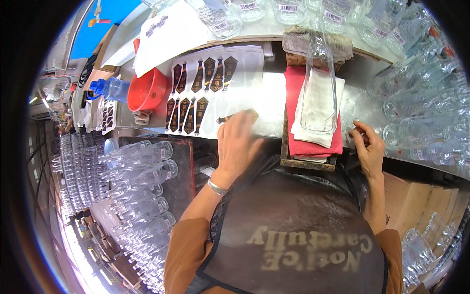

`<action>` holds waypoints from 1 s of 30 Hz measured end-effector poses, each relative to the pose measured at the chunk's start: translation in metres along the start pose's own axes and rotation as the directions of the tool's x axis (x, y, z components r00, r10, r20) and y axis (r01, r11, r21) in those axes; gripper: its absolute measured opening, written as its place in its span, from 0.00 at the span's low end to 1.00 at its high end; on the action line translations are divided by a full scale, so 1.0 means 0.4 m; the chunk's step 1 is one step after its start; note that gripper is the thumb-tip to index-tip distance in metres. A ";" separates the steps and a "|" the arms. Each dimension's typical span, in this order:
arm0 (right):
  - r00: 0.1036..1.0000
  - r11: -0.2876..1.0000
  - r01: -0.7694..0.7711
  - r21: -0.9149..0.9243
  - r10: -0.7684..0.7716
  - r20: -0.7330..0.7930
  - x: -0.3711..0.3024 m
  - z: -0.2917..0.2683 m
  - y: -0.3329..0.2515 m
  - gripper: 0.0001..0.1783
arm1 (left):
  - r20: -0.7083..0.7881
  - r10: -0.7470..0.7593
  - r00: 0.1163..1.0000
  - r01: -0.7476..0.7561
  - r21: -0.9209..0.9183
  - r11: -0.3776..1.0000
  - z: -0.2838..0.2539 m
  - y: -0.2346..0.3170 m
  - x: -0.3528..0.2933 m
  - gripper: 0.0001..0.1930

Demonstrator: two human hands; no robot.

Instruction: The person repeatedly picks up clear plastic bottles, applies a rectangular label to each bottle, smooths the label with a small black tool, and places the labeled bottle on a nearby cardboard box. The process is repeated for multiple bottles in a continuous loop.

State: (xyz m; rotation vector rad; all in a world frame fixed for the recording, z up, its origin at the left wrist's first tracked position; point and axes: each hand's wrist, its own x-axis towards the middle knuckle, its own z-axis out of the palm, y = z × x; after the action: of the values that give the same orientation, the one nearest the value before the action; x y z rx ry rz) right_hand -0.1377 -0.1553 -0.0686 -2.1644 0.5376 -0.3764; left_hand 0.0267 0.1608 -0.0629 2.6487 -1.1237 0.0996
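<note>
My left hand (238, 142) lies over a white backing sheet (254, 73) that carries dark brown-and-gold labels, and its fingertips pinch one loose dark label (237, 115). A clear glass bottle (319, 85) lies flat on a white cloth over a red cloth (297, 88) in a wooden cradle (307, 163). My right hand (368, 148) rests on the metal table edge to the right of the cradle, fingers curled, with nothing clearly in it. A silver bracelet circles my left wrist.
Rows of empty clear bottles (421, 83) lie at the right and along the top. More bottles (142, 176) are stacked at the lower left. A red bowl (147, 90) and a blue-capped water bottle (108, 88) stand left of the label sheet. A cardboard box (421, 196) sits under the right.
</note>
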 end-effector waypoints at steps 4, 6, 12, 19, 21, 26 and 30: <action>0.996 0.995 0.073 0.063 -0.069 -0.061 -0.001 0.022 0.001 0.13 | -0.109 0.015 0.994 -0.020 -0.042 0.999 0.019 -0.008 -0.033 0.26; 0.997 0.994 0.068 0.081 -0.064 -0.050 -0.001 0.021 -0.007 0.13 | -0.203 0.030 0.979 -0.045 -0.071 0.996 0.034 -0.019 -0.030 0.22; 0.999 0.987 0.027 0.159 -0.021 -0.045 -0.003 0.000 -0.032 0.14 | -0.216 -0.081 0.973 0.007 -0.322 0.947 -0.017 0.018 -0.056 0.07; 0.998 0.979 0.010 0.203 -0.022 0.061 0.033 -0.010 -0.091 0.13 | 0.294 -0.429 0.854 0.283 -0.955 -0.090 -0.115 0.029 0.165 0.07; 0.997 0.974 0.020 0.226 -0.036 0.071 0.046 -0.005 -0.105 0.13 | 0.029 -0.321 0.947 0.026 -1.000 -0.014 -0.140 0.070 0.269 0.06; 0.996 0.970 0.024 0.240 -0.042 0.073 0.062 -0.012 -0.098 0.13 | -0.338 0.333 0.880 -0.474 -0.672 0.569 -0.159 0.186 0.372 0.08; 0.993 0.971 -0.014 0.240 -0.015 0.117 0.069 -0.021 -0.078 0.14 | -0.295 0.551 0.781 -0.623 -0.435 0.650 -0.113 0.173 0.347 0.09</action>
State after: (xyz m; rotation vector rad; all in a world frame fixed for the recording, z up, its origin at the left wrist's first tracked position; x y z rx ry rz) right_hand -0.1100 -0.1577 -0.0364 -1.9388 0.4033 -0.2950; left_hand 0.0759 0.0301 0.0178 1.6993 -1.6537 0.0850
